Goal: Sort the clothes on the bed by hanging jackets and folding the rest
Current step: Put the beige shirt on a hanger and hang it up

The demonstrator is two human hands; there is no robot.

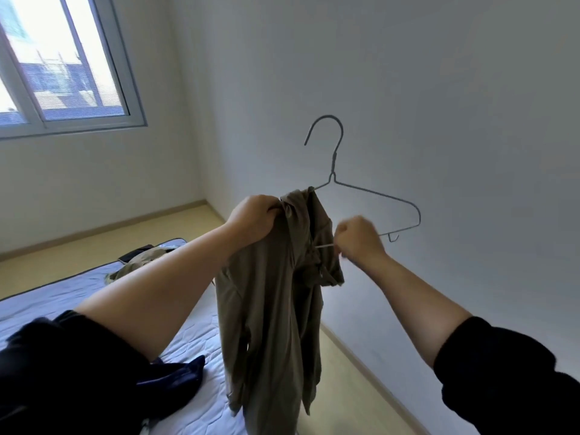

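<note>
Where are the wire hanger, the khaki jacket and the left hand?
wire hanger [334, 160]: head view, twisted neck below hook.
khaki jacket [270, 293]: head view, hanging front panel.
left hand [254, 218]: head view, back of hand.

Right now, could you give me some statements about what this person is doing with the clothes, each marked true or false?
The left hand grips the olive jacket near its top. True.
The wire hanger hangs from a rail. False: its hook is free in the air, and the right hand holds its lower bar.
Both hanger shoulders are inside the jacket. False: one is bare.
A dark garment lies on the bed. True.
</note>
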